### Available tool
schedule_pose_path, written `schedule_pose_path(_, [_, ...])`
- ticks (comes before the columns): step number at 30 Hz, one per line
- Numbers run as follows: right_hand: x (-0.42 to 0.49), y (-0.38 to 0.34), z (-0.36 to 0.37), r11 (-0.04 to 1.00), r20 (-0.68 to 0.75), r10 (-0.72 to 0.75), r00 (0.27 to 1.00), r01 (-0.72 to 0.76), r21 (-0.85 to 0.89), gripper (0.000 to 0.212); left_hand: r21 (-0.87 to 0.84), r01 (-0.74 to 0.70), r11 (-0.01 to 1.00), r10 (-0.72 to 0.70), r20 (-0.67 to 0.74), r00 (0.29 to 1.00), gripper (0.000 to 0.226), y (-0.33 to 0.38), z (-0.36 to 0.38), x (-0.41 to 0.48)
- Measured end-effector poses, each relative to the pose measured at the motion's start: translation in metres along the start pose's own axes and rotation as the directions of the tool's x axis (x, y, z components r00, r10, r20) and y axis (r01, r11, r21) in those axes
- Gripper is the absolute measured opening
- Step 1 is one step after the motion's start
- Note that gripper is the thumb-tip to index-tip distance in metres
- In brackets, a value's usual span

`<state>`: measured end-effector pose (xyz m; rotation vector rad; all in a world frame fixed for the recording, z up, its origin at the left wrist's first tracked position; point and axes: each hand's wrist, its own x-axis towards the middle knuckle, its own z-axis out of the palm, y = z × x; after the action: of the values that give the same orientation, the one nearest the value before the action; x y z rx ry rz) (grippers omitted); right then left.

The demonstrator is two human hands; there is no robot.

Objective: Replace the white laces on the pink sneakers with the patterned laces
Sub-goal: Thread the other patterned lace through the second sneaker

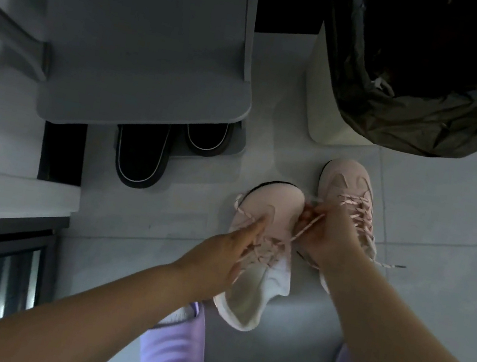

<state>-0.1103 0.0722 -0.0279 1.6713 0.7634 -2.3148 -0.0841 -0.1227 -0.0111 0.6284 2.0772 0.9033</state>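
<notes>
lacing the pink sneakers on the tiled floor

two soft pink sneakers, rounded at the toe with dark sole edging, stand side by side on the pale glossy floor tiles (435,277). their long axes run away from the person, toes pointing toward the bin. the left sneaker (263,248) shows a white lining at its open heel; the right sneaker (348,193) sits slightly further off. the left hand (224,257) has fingers spread loosely over the left sneaker's lacing. the right hand (319,235) is closed, pinching a thin patterned lace (306,228) drawn taut. a white bin (323,100) holds a crinkled black plastic liner (436,87). dark slippers (140,155) lie under a grey shelf (139,85).
</notes>
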Motion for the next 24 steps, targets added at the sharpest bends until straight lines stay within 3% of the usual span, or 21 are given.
schedule_pose_path(3, [0.0,-0.03,0.004,0.949,0.151,-0.02,0.988,0.066,-0.307,0.033,-0.003,-0.092,0.996,0.092,0.076,0.993,0.09,-0.005,0.003,-0.002])
schedule_pose_path(7, [-0.026,-0.055,0.032,0.746,0.293,-0.116,0.949,0.278,-0.605,0.016,-0.122,-0.045,0.991,0.061,0.135,0.989,0.078,-0.007,0.009,0.002])
schedule_pose_path(11, [-0.073,-0.062,0.052,0.531,0.593,0.108,0.798,0.457,-0.713,0.008,-0.182,-0.006,0.983,0.02,0.074,0.997,0.074,-0.004,0.003,0.015])
schedule_pose_path(14, [-0.077,-0.052,0.041,0.188,0.519,0.148,0.842,0.491,-0.85,0.014,-0.014,-0.022,1.0,0.022,0.051,0.998,0.074,-0.01,-0.004,0.02])
schedule_pose_path(17, [-0.05,-0.025,0.022,-0.144,0.415,0.114,0.903,0.428,-0.892,0.015,-0.134,0.035,0.99,-0.046,-0.076,0.996,0.058,-0.008,-0.009,0.018])
schedule_pose_path(19, [-0.035,-0.007,0.011,-0.292,0.418,0.118,0.901,0.434,-0.852,0.014,-0.199,0.087,0.976,-0.12,-0.162,0.979,0.044,0.0,-0.012,0.014])
schedule_pose_path(21, [-0.027,0.003,0.005,-0.229,0.484,0.034,0.874,0.479,-0.848,0.018,-0.224,0.208,0.952,-0.248,-0.167,0.954,0.04,0.001,-0.014,0.007])
schedule_pose_path(24, [-0.02,0.008,-0.001,-0.17,0.533,-0.05,0.844,0.519,-0.838,0.026,-0.106,0.451,0.886,-0.447,0.058,0.892,0.027,-0.003,-0.022,-0.008])
